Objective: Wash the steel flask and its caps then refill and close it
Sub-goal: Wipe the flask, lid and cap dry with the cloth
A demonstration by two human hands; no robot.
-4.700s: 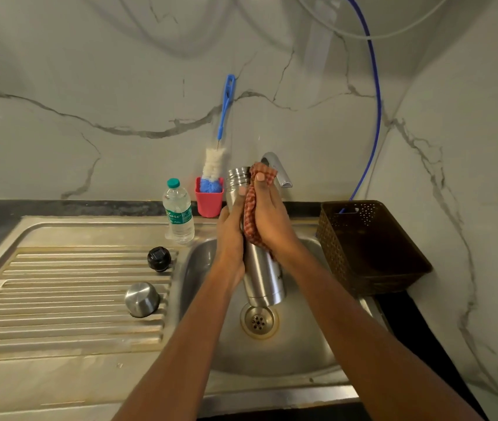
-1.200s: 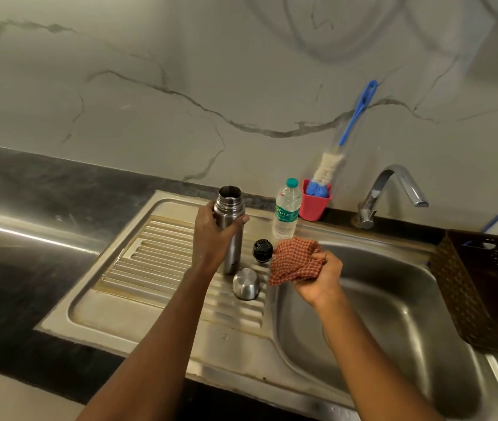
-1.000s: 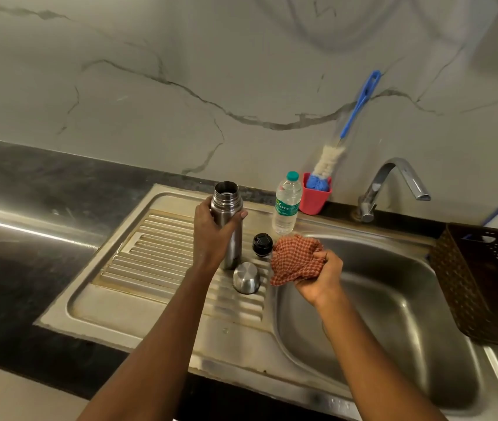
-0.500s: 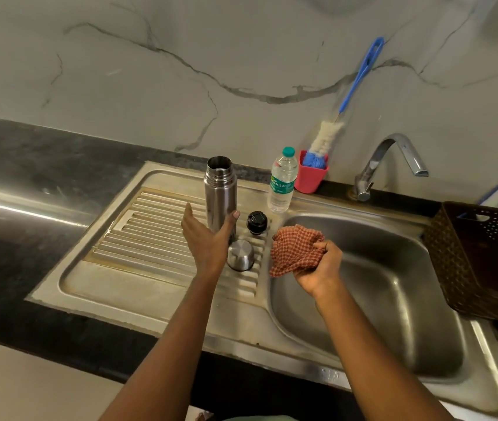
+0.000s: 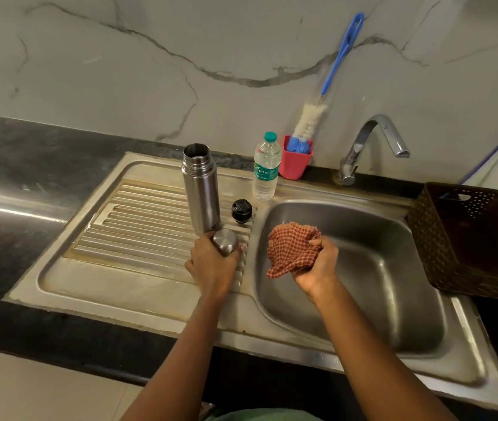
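Left hand (image 5: 211, 264) is gripping the steel cap (image 5: 225, 245), fingers curled round its sides, on the drainboard (image 5: 138, 220) just before the upright, open flask (image 5: 202, 192). It's looking light, rigid, probably slick. Right hand (image 5: 317, 265) is clutching the cloth (image 5: 290, 247).

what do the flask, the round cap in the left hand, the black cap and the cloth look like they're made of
Flask: brushed stainless steel, by its grey satin sheen and soft reflections. Round cap, gripped by the left hand: same brushed steel look. Black cap: probably glossy moulded plastic, with small highlights. Cloth, held in the right hand: woven fabric, likely cotton; matte, checked, crumpled.
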